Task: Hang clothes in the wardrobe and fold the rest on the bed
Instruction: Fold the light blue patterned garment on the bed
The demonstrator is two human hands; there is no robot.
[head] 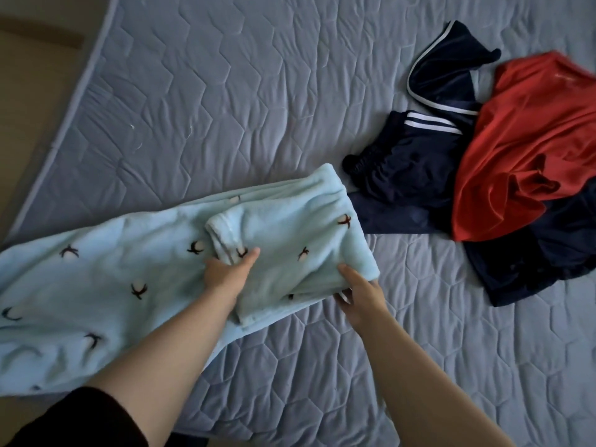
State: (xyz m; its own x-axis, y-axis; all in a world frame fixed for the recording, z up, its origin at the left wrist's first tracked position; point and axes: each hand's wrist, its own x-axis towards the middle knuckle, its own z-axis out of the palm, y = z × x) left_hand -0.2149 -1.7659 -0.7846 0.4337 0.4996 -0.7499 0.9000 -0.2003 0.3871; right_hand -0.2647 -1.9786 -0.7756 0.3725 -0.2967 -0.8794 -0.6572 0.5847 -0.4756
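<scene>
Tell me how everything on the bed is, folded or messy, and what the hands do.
blue fleece, one end folded over, the rest spread out.
left hand, grips a bunched fold of the fleece.
right hand, pinches the fleece's near corner.
red shirt, crumpled, lying over a dark garment.
striped navy shorts, crumpled, unfolded.
navy top, crumpled, unfolded.
bed, quilted cover, wrinkled.

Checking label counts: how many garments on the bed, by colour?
Light blue fleece: 1
Red garment: 1
Navy: 3, it seems: white-piped piece, striped shorts, piece under the red
Total: 5
</scene>
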